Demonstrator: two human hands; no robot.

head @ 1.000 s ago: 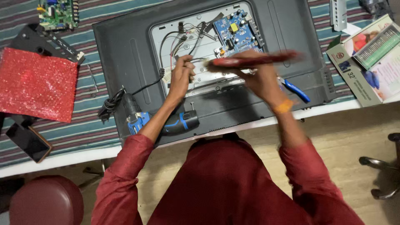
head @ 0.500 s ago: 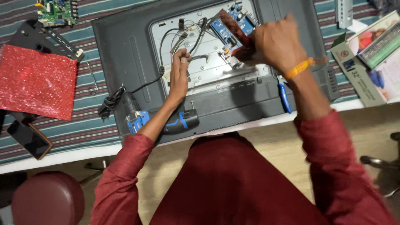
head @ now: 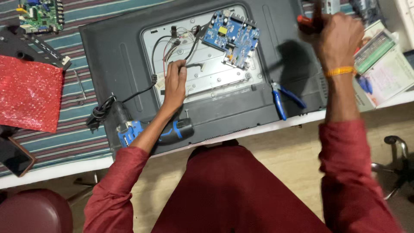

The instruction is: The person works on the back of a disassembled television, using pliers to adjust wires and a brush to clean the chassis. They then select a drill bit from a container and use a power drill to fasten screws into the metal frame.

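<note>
A flat television (head: 120,64) lies face down on the table with its back panel open, showing a metal plate and a blue circuit board (head: 230,38). My left hand (head: 174,84) rests on the metal plate beside a bundle of wires (head: 172,45), fingers curled on or near them. My right hand (head: 336,36) is raised over the set's right edge, closed around a red-handled tool (head: 308,23) whose tip is out of sight.
Blue-handled pliers (head: 282,97) lie on the set's right side. A blue and black cordless driver (head: 148,129) sits at the front edge. Red bubble wrap (head: 26,97), a green circuit board (head: 41,15), a phone (head: 13,157) and booklets (head: 381,69) surround the set.
My right hand has swung the red-handled tool from above the circuit board out to the right edge of the set. My left hand has stayed on the metal plate.
</note>
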